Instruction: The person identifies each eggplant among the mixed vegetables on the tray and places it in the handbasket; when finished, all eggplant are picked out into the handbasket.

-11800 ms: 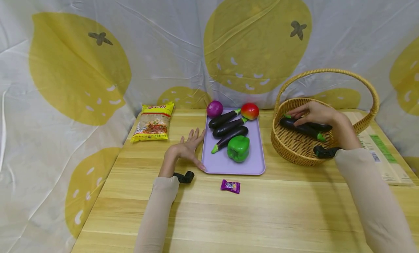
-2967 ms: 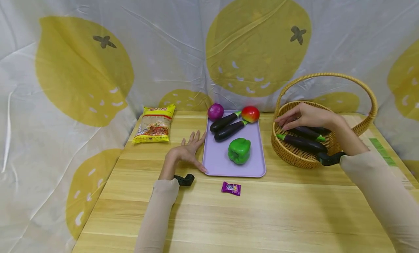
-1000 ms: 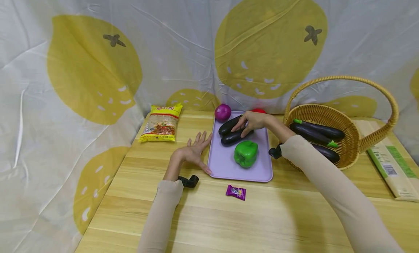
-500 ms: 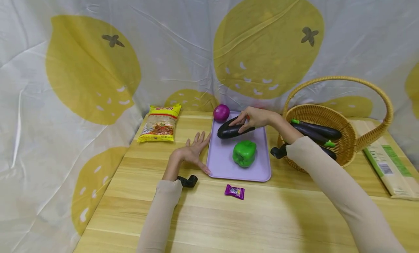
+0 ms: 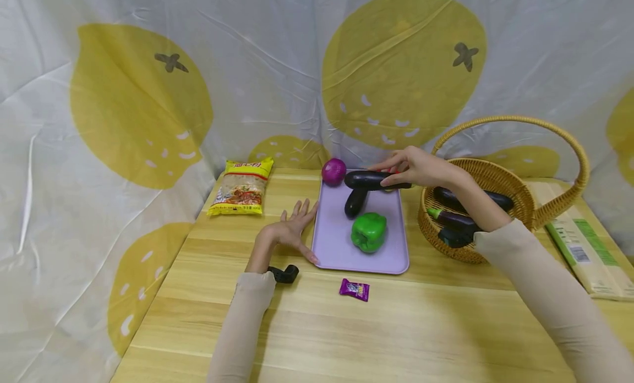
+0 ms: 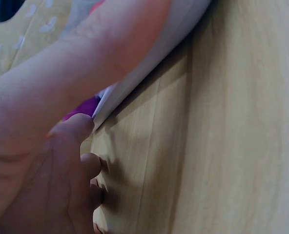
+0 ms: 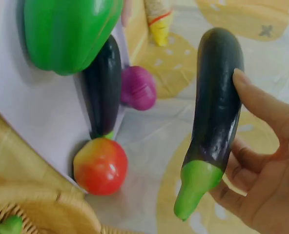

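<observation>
Moved: eggplant (image 5: pixel 364 179), up to above the tray (image 5: pixel 342 255), pinched in my right hand (image 5: pixel 421 165). Probably light, stiff, slick; best held mid-body. My left hand (image 5: pixel 286 233): spread, at the tray's edge.

Wood table (image 5: pixel 317 339) — bearing tray (image 5: pixel 342 256), basket (image 5: pixel 487 176), yellow bag (image 5: pixel 241 186), purple packet (image 5: pixel 354 289) and flat package (image 5: pixel 589 251).
</observation>
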Demonstrator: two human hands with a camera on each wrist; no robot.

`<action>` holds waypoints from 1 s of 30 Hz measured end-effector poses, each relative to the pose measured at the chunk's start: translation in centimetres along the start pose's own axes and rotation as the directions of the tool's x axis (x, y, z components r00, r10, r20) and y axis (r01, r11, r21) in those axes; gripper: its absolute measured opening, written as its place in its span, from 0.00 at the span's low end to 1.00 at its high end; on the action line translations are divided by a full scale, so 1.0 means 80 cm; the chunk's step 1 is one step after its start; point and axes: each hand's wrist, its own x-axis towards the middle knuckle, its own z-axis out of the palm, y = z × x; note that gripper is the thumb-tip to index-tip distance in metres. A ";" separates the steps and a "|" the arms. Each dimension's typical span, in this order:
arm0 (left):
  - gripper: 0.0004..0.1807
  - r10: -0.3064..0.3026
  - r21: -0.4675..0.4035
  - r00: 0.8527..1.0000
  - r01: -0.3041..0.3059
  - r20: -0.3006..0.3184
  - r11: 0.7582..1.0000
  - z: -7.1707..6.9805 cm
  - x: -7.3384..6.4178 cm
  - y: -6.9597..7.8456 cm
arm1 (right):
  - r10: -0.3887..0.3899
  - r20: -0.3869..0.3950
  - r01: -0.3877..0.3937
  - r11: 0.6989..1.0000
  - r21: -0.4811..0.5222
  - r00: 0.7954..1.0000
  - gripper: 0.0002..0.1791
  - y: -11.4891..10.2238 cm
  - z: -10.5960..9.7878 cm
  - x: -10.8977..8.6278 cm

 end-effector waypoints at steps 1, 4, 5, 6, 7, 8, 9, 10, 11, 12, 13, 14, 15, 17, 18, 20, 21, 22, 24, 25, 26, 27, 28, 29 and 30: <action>0.84 0.001 0.000 1.000 -0.001 0.000 1.000 0.000 0.000 0.000 | -0.003 -0.007 0.003 1.000 -0.011 1.000 0.22 -0.001 -0.002 -0.008; 0.84 0.009 0.001 1.000 -0.009 -0.004 1.000 0.001 0.002 -0.001 | 0.004 -0.023 -0.005 0.999 -0.039 1.000 0.21 0.000 -0.008 -0.032; 0.84 0.012 0.002 1.000 -0.012 -0.005 1.000 0.002 0.002 -0.001 | 0.007 -0.026 -0.008 0.999 -0.047 1.000 0.21 0.001 -0.010 -0.040; 0.84 0.014 0.002 1.000 -0.014 -0.008 1.000 0.002 0.002 -0.002 | 0.013 -0.030 -0.014 0.998 -0.054 0.999 0.21 0.003 -0.013 -0.049; 0.84 0.016 0.003 1.000 -0.016 -0.009 1.000 0.002 0.002 -0.003 | 0.023 -0.033 -0.025 0.998 -0.061 0.999 0.21 0.005 -0.015 -0.057; 0.84 0.017 0.004 1.000 -0.017 -0.010 1.000 0.002 0.003 -0.003 | 0.039 -0.038 -0.041 0.997 -0.063 0.999 0.20 0.007 -0.018 -0.065; 0.84 0.018 0.004 1.000 -0.018 -0.011 1.000 0.002 0.003 -0.003 | 0.053 -0.039 -0.055 0.996 -0.064 0.998 0.21 0.010 -0.020 -0.073; 0.84 0.019 0.005 1.000 -0.018 -0.010 1.000 0.002 0.003 -0.003 | 0.064 -0.039 -0.066 0.995 -0.070 0.997 0.20 0.014 -0.023 -0.081; 0.84 0.019 0.005 1.000 -0.019 -0.009 1.000 0.002 0.002 -0.003 | 0.081 -0.042 -0.084 0.993 -0.082 0.996 0.20 0.017 -0.026 -0.090; 0.84 0.020 0.005 1.000 -0.020 -0.008 1.000 0.002 0.003 -0.004 | 0.097 -0.041 -0.100 0.991 -0.090 0.994 0.20 0.020 -0.030 -0.098; 0.84 0.019 0.005 1.000 -0.019 -0.005 1.000 0.001 0.003 -0.003 | 0.108 -0.035 -0.111 0.989 -0.095 0.994 0.20 0.025 -0.033 -0.106; 0.84 0.020 0.005 1.000 -0.020 -0.004 1.000 0.001 0.003 -0.003 | 0.117 -0.025 -0.119 0.988 -0.101 0.993 0.20 0.029 -0.038 -0.113; 0.84 0.021 0.006 1.000 -0.021 -0.004 1.000 0.001 0.003 -0.003 | 0.133 -0.013 -0.133 0.986 -0.103 0.991 0.21 0.033 -0.042 -0.121; 0.84 0.018 0.003 1.000 -0.018 -0.004 1.000 0.001 0.002 -0.004 | 0.150 0.013 -0.147 0.982 -0.116 0.989 0.21 0.042 -0.050 -0.132; 0.84 0.018 0.001 1.000 -0.018 -0.005 1.000 0.000 0.001 -0.005 | 0.153 0.029 -0.149 0.982 -0.112 0.988 0.21 0.046 -0.054 -0.137; 0.84 0.018 -0.002 1.000 -0.018 -0.007 1.000 0.001 0.001 -0.006 | 0.166 0.056 -0.159 0.981 -0.112 0.984 0.21 0.055 -0.062 -0.147; 0.83 0.019 -0.002 1.000 -0.019 -0.008 1.000 0.001 0.001 -0.006 | 0.174 0.066 -0.166 0.980 -0.111 0.983 0.21 0.060 -0.065 -0.152; 0.83 0.021 -0.003 1.000 -0.021 -0.009 1.000 0.001 0.001 -0.006 | 0.175 0.078 -0.166 0.980 -0.109 0.981 0.21 0.064 -0.068 -0.157; 0.83 0.023 -0.003 1.000 -0.023 -0.012 1.000 0.002 0.000 -0.006 | 0.202 0.098 -0.192 0.976 -0.097 0.975 0.22 0.072 -0.073 -0.164; 0.83 0.025 -0.001 1.000 -0.025 -0.013 1.000 0.002 0.001 -0.006 | 0.218 0.111 -0.210 0.974 -0.081 0.970 0.22 0.076 -0.075 -0.168; 0.83 0.028 0.000 0.999 -0.028 -0.015 1.000 0.002 0.001 -0.005 | 0.233 0.115 -0.226 0.972 -0.071 0.966 0.23 0.080 -0.077 -0.170; 0.83 0.030 0.001 0.999 -0.030 -0.017 1.000 0.002 0.001 -0.005 | 0.253 0.116 -0.247 0.967 -0.065 0.961 0.24 0.085 -0.078 -0.172; 0.83 0.031 0.001 0.999 -0.031 -0.018 1.000 0.002 0.001 -0.004 | 0.277 0.114 -0.272 0.961 -0.057 0.954 0.24 0.089 -0.078 -0.172; 0.83 0.030 0.000 0.999 -0.030 -0.019 1.000 0.002 0.001 -0.004 | 0.302 0.107 -0.298 0.953 -0.054 0.947 0.25 0.093 -0.078 -0.171; 0.83 0.030 0.000 0.999 -0.030 -0.018 1.000 0.002 0.001 -0.004 | 0.323 0.098 -0.319 0.946 -0.055 0.941 0.26 0.098 -0.077 -0.170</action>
